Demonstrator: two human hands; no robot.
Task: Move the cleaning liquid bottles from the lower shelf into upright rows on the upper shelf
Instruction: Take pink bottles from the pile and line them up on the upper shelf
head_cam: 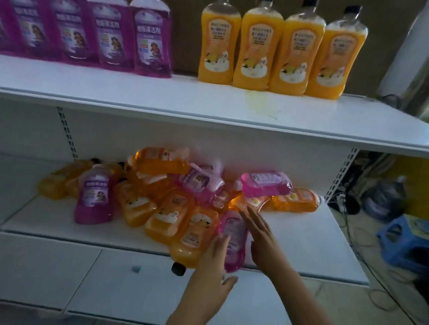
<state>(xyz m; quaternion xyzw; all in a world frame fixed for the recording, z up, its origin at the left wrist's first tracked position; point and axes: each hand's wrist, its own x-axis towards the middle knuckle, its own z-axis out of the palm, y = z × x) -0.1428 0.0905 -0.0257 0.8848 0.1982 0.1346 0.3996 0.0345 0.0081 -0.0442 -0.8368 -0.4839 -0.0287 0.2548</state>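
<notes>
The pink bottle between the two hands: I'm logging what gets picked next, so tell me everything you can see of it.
The pink bottle is clear plastic holding pink liquid, with a pale label on its face. It lies flat at the front edge of the lower shelf, against an orange bottle. The left hand and right hand flank it; a firm grip isn't clear.

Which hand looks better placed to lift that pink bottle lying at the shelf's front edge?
Probably the left hand: it reaches beside the lying pink plastic bottle, thumb under its near end. The right hand is flat and open along the bottle's other side, fingers pointing past it, so it looks set to steady, not grip.
</notes>
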